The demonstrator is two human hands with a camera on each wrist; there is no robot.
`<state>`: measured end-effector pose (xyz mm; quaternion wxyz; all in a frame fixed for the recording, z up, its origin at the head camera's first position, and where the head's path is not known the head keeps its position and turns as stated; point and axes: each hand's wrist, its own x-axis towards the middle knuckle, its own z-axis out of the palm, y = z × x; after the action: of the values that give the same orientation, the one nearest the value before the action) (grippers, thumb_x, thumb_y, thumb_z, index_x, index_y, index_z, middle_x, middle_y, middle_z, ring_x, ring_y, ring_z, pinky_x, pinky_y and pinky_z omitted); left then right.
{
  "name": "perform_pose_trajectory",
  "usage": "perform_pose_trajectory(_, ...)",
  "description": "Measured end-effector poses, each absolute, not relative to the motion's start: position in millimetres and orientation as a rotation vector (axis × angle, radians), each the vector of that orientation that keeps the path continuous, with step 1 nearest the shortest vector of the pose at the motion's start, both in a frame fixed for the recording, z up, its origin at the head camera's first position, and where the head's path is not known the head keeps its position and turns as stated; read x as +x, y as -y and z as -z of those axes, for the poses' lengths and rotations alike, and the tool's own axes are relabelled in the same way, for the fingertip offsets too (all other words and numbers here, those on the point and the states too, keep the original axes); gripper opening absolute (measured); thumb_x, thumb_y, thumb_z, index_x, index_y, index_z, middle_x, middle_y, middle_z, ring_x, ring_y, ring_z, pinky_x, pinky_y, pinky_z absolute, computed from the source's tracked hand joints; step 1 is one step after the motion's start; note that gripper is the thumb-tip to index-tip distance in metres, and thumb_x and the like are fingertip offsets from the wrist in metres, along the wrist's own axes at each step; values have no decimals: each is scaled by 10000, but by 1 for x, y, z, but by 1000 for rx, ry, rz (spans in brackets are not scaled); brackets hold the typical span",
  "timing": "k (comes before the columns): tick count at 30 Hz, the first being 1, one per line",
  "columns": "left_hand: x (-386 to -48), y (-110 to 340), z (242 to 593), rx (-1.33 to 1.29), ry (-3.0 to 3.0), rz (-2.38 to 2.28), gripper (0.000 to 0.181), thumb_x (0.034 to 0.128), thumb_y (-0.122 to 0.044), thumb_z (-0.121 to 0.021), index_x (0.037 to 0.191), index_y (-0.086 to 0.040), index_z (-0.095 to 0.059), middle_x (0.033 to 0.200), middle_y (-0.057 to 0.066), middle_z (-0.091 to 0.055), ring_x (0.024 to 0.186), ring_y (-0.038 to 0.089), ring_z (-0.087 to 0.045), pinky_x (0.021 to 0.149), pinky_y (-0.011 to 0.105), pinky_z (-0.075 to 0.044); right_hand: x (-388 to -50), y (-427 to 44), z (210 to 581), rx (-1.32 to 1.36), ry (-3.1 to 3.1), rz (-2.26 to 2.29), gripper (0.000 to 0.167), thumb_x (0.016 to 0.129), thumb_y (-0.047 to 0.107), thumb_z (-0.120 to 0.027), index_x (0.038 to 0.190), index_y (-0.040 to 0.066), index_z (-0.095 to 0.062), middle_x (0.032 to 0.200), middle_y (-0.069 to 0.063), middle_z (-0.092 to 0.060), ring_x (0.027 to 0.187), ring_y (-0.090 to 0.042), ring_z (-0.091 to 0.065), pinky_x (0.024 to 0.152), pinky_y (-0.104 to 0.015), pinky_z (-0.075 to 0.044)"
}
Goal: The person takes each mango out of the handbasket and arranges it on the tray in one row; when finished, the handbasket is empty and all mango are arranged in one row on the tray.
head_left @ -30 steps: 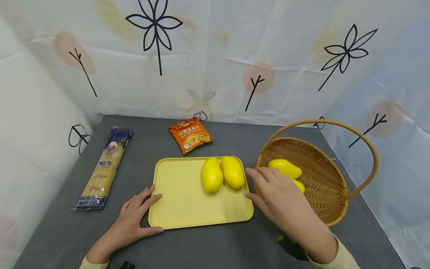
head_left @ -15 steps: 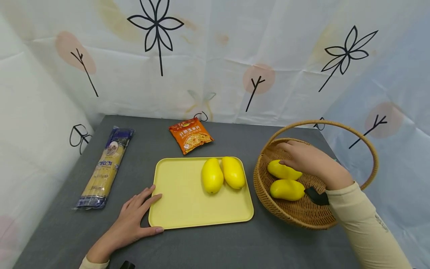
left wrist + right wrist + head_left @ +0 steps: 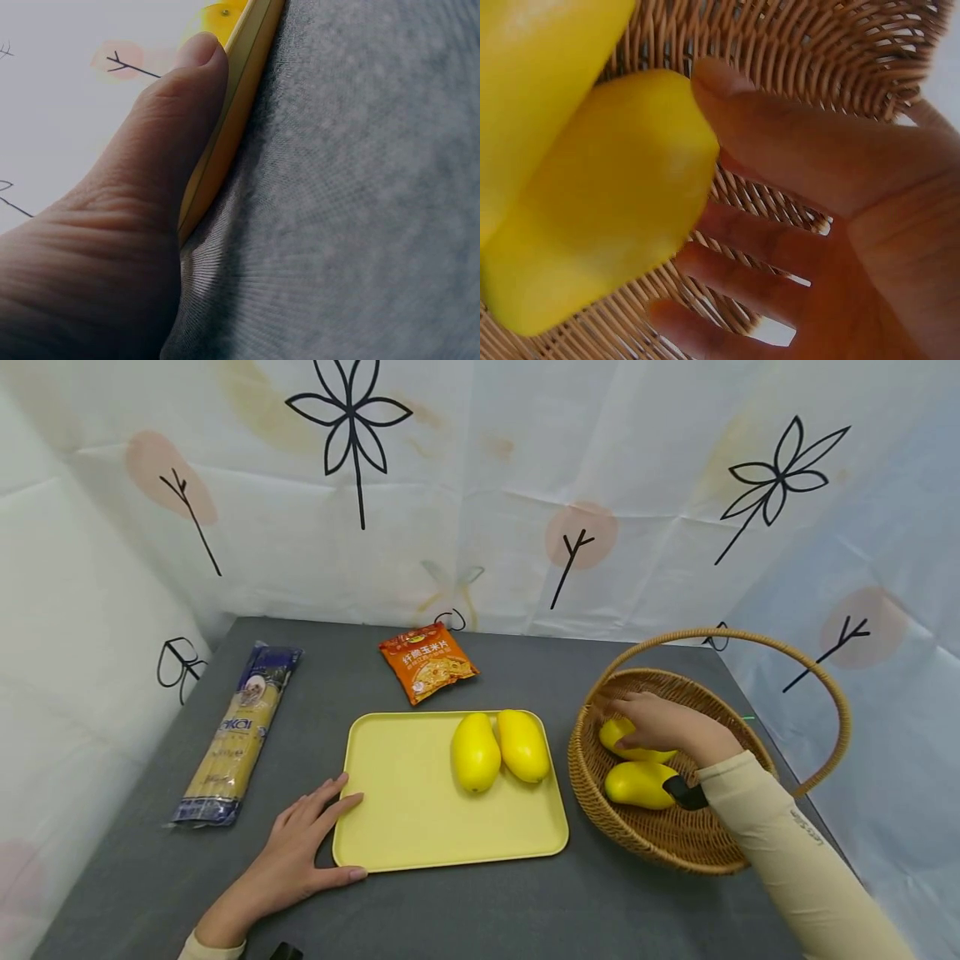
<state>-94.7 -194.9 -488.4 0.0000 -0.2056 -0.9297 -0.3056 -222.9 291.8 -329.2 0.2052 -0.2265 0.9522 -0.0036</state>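
My left hand (image 3: 296, 843) rests at the left edge of a yellow tray (image 3: 397, 822), fingers spread and relaxed; the left wrist view shows the thumb (image 3: 184, 97) along its rim. Two yellow mangoes, one on the left (image 3: 476, 753) and one on the right (image 3: 523, 747), lie on the tray's right half. Inside the wicker basket (image 3: 693, 697), my right hand (image 3: 663, 725) is at the farther mango (image 3: 613, 737), partly covering it. The right wrist view shows its thumb at that mango's edge and the other fingers extended, not wrapped round it. A nearer mango (image 3: 637, 785) lies beside it.
An orange snack packet (image 3: 429, 663) lies behind the tray. To the left is a long pack of spaghetti (image 3: 240, 735). The basket's tall handle (image 3: 832, 702) arches above its right side. A printed cloth (image 3: 465, 485) hangs behind the grey tabletop (image 3: 465, 910).
My right hand went from beside the tray's right edge over into the basket, then shifted slightly left and down onto the farther mango. The left hand and tray stayed put.
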Motion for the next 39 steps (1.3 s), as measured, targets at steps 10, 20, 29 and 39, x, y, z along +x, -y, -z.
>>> perform_pose_trajectory(10, -94, 195, 489, -664, 2909, 963, 862, 736, -622, -714, 1452, -248, -415, 1571, 52, -239, 1402, 368, -248, 1004, 621, -194, -222, -288, 338, -655, -2665, -31, 455, 879, 118, -687, 1313, 55, -563, 1500, -278, -299, 1297, -526, -354, 987, -625, -370)
perform_pose_trajectory(20, -94, 195, 488, -660, 2918, 957, 858, 735, -632, -708, 1449, -254, -418, 1570, 52, -241, 1403, 366, -247, 1009, 619, -188, -222, -289, 339, -686, -2693, -81, 638, 868, 102, -700, 1435, 10, -421, 1468, -279, -359, 1257, -476, -438, 968, -545, -432)
perform_pose_trajectory(29, -94, 195, 488, -665, 2913, 953, 854, 737, -628, -709, 1449, -254, -420, 1571, 56, -240, 1406, 361, -245, 1007, 618, -191, -218, -291, 328, -705, -2739, -86, 445, 861, 158, -719, 1272, 43, -591, 970, -117, -520, 763, -182, -527, 675, -340, -475)
perform_pose_trajectory(39, -94, 196, 488, -646, 2919, 967, 871, 735, -636, -704, 1459, -258, -400, 1571, 50, -241, 1405, 365, -247, 1013, 617, -185, -198, -282, 297, -830, -2864, -13, 411, 842, 108, -732, 1234, 63, -617, 998, -125, -551, 779, -190, -542, 689, -359, -489)
